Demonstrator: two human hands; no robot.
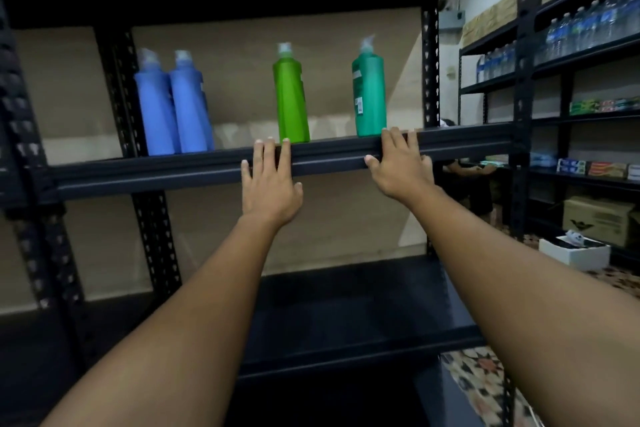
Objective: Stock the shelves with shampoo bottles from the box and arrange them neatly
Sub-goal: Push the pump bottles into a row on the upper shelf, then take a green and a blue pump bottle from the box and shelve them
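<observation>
4 bottles upright on shelf (346,156): two blue (156,107) (189,104) touching at 10 o'clock, lime green (291,97) at 12, teal (369,94) at 1, well apart; pale caps, blurred

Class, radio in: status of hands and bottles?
Both hands open, left hand and right hand at the shelf edge. Four bottles upright. Nothing blocking.

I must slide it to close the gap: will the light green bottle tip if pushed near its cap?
Probably yes. The light green bottle is tall on a narrow base, already looks slightly tilted, and stands alone near the shelf front edge. Its smooth plastic may be slippery; push low.
</observation>
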